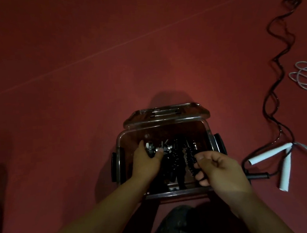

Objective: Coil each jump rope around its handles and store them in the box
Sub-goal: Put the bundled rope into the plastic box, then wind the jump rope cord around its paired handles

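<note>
Box (pixel 165 127): clear plastic, rounded rectangular, dark latches on both sides; lid (pixel 165 114) hinged open at 12 o'clock, handle moulded in. It sits on a matte red floor (pixel 74 85), faint pale seam line running diagonally across. Dim light.

Inside the box: coiled ropes (pixel 175 156), black, beaded and glossy, wound in tight ridged turns; some pale metallic bits at the 10 o'clock corner, detail too dark to tell.

Left hand (pixel 146 162): reaches into the box, fingers bent over the contents at the left side, thumb out; what it grips, cannot tell.

Right hand (pixel 220 168): at the box's 3 o'clock rim, fingers curled, pinching a black beaded coil at the fingertips.

At 3 o'clock of the box, well apart: a black rope (pixel 276 67), thin, lying in loose waves up toward 1 o'clock; a grey rope (pixel 304 75) looped at the frame edge, with two white cylindrical handles (pixel 271 155) set in a V.
</note>
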`<control>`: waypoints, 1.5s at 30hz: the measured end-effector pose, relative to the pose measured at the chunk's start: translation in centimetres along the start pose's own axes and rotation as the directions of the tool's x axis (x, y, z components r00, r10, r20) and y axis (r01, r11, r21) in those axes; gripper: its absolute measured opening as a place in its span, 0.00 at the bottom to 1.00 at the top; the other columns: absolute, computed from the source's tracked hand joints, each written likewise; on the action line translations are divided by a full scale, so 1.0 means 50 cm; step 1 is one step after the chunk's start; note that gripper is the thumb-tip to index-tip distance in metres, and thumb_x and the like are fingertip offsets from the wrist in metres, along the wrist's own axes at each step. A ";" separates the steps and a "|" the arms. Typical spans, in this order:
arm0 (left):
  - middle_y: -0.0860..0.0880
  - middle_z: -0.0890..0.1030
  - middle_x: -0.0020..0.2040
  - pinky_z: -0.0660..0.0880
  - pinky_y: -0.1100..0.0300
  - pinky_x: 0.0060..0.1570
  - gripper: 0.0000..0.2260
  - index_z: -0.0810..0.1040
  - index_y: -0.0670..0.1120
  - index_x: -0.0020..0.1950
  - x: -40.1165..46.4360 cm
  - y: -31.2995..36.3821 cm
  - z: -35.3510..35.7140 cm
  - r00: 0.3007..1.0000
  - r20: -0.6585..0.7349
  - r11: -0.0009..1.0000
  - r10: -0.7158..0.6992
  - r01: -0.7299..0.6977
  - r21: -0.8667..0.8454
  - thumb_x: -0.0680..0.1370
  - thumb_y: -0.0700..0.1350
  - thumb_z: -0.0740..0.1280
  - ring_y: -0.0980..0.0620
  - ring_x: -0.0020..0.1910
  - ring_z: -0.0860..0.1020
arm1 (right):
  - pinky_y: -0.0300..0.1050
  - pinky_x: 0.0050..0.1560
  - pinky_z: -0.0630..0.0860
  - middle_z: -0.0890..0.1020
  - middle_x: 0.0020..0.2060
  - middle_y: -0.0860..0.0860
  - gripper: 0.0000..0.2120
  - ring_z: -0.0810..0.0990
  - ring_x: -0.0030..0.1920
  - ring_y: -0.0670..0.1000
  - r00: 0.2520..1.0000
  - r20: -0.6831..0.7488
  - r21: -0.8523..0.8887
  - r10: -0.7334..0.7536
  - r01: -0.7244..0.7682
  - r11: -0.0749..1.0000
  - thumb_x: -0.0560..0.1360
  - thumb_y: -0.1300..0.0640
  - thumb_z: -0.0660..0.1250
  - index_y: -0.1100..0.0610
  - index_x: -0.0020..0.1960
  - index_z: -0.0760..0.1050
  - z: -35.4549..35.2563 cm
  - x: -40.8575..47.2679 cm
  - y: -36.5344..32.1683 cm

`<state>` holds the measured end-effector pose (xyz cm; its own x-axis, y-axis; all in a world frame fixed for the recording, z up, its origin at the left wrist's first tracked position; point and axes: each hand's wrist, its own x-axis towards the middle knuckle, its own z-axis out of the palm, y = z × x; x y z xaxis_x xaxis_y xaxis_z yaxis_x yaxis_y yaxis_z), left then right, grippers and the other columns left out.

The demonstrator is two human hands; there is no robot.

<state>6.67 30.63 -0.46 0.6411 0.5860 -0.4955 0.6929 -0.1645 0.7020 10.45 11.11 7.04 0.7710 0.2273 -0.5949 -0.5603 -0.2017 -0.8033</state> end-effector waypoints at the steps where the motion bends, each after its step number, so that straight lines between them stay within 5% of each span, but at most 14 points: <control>1: 0.52 0.70 0.71 0.70 0.48 0.68 0.37 0.62 0.51 0.77 -0.015 0.010 -0.002 0.999 0.003 0.999 0.045 -0.045 0.021 0.71 0.60 0.71 0.51 0.69 0.71 | 0.36 0.28 0.76 0.82 0.34 0.53 0.07 0.78 0.27 0.44 1.000 -0.001 0.020 0.009 -0.009 1.000 0.79 0.63 0.63 0.58 0.47 0.80 -0.002 -0.001 -0.002; 6: 0.56 0.70 0.63 0.65 0.64 0.61 0.29 0.69 0.50 0.72 -0.095 0.081 0.023 0.963 0.015 0.959 0.268 -0.268 0.088 0.74 0.57 0.71 0.59 0.62 0.69 | 0.40 0.30 0.77 0.83 0.37 0.53 0.05 0.79 0.29 0.48 0.995 0.045 0.101 0.084 -0.089 0.991 0.79 0.57 0.65 0.57 0.51 0.79 -0.032 -0.004 -0.026; 8: 0.56 0.70 0.63 0.66 0.63 0.62 0.28 0.70 0.53 0.68 -0.125 0.107 0.034 0.913 0.044 0.908 0.405 -0.408 0.095 0.72 0.62 0.69 0.57 0.65 0.69 | 0.39 0.32 0.76 0.83 0.37 0.51 0.05 0.78 0.31 0.46 0.995 0.061 -0.025 0.082 -0.080 0.996 0.78 0.55 0.67 0.55 0.50 0.79 -0.061 0.000 -0.031; 11: 0.55 0.70 0.65 0.65 0.55 0.69 0.27 0.72 0.54 0.66 -0.181 0.158 0.094 0.813 0.171 0.818 0.557 -0.572 0.053 0.70 0.65 0.64 0.53 0.71 0.66 | 0.35 0.31 0.72 0.82 0.36 0.52 0.05 0.77 0.33 0.46 0.997 -0.068 -0.169 0.025 -0.036 0.985 0.76 0.55 0.69 0.56 0.47 0.81 -0.176 -0.017 -0.033; 16: 0.61 0.77 0.52 0.67 0.70 0.57 0.18 0.77 0.56 0.57 -0.259 0.231 0.209 0.667 0.260 0.703 0.698 -0.708 -0.072 0.70 0.60 0.67 0.63 0.56 0.73 | 0.41 0.31 0.70 0.78 0.32 0.52 0.11 0.73 0.32 0.52 0.950 -0.312 -0.337 -0.031 -0.080 0.938 0.75 0.54 0.71 0.63 0.43 0.79 -0.387 -0.072 0.006; 19: 0.56 0.80 0.44 0.68 0.76 0.46 0.10 0.79 0.52 0.50 -0.294 0.247 0.275 0.673 0.441 0.792 0.594 -0.584 -0.176 0.71 0.54 0.72 0.65 0.44 0.76 | 0.46 0.32 0.69 0.76 0.29 0.56 0.13 0.71 0.30 0.53 0.912 -0.409 -0.279 -0.006 -0.119 0.953 0.75 0.55 0.71 0.65 0.40 0.79 -0.465 -0.107 0.074; 21: 0.54 0.81 0.42 0.72 0.70 0.44 0.10 0.79 0.53 0.48 -0.302 0.235 0.321 0.642 0.589 0.838 0.492 -0.533 -0.118 0.71 0.55 0.73 0.63 0.38 0.76 | 0.46 0.34 0.70 0.77 0.27 0.54 0.13 0.72 0.30 0.51 0.874 -0.486 -0.275 0.019 -0.174 0.946 0.75 0.53 0.71 0.62 0.38 0.80 -0.504 -0.129 0.141; 23: 0.56 0.82 0.41 0.75 0.63 0.47 0.15 0.79 0.54 0.47 -0.313 0.216 0.390 0.580 0.702 0.813 0.413 -0.582 0.003 0.68 0.63 0.70 0.61 0.39 0.78 | 0.46 0.37 0.71 0.77 0.27 0.49 0.12 0.73 0.30 0.49 0.808 -0.587 -0.238 0.050 -0.232 0.943 0.74 0.51 0.72 0.58 0.37 0.80 -0.557 -0.151 0.217; 26: 0.53 0.82 0.39 0.76 0.58 0.48 0.13 0.79 0.50 0.45 -0.323 0.177 0.454 0.547 0.767 0.770 0.337 -0.628 0.110 0.72 0.59 0.71 0.56 0.41 0.80 | 0.43 0.43 0.72 0.82 0.36 0.48 0.11 0.79 0.39 0.51 0.674 -0.733 -0.183 0.086 -0.318 0.930 0.72 0.48 0.73 0.55 0.46 0.81 -0.615 -0.158 0.277; 31: 0.52 0.81 0.36 0.75 0.55 0.45 0.16 0.79 0.46 0.43 -0.377 0.146 0.582 0.453 0.857 0.741 0.245 -0.658 0.135 0.73 0.59 0.70 0.56 0.35 0.76 | 0.52 0.60 0.70 0.74 0.59 0.57 0.32 0.73 0.62 0.61 0.368 -0.921 -0.051 0.126 -0.437 0.898 0.67 0.40 0.75 0.57 0.61 0.71 -0.690 -0.169 0.355; 35: 0.53 0.73 0.32 0.69 0.61 0.37 0.13 0.77 0.43 0.40 -0.406 0.141 0.667 0.427 0.880 0.758 0.207 -0.639 0.132 0.77 0.52 0.69 0.57 0.32 0.69 | 0.60 0.65 0.64 0.67 0.67 0.57 0.49 0.64 0.69 0.61 0.245 -0.918 0.091 0.312 -0.635 0.767 0.60 0.25 0.69 0.57 0.67 0.62 -0.697 -0.137 0.397; 39: 0.54 0.74 0.30 0.68 0.63 0.34 0.14 0.78 0.42 0.42 -0.410 0.115 0.707 0.441 0.885 0.783 0.151 -0.600 0.165 0.77 0.53 0.68 0.57 0.30 0.70 | 0.60 0.63 0.66 0.69 0.63 0.56 0.45 0.66 0.66 0.60 0.217 -0.936 0.084 0.278 -0.628 0.774 0.61 0.27 0.68 0.58 0.64 0.63 -0.711 -0.099 0.411; 45: 0.39 0.81 0.40 0.71 0.59 0.36 0.14 0.79 0.40 0.44 -0.424 0.101 0.743 0.497 0.851 0.790 0.169 -0.584 0.184 0.79 0.51 0.66 0.53 0.33 0.74 | 0.51 0.47 0.78 0.81 0.44 0.54 0.17 0.80 0.47 0.58 0.383 -0.878 0.106 0.287 -0.428 0.898 0.70 0.42 0.67 0.55 0.48 0.75 -0.722 -0.107 0.430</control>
<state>8.81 -12.10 -5.41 0.7165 -0.4123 -0.5627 0.2336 -0.6183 0.7505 5.17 -28.82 -6.04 0.4003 -0.8075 -0.4333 -0.8650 -0.1769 -0.4696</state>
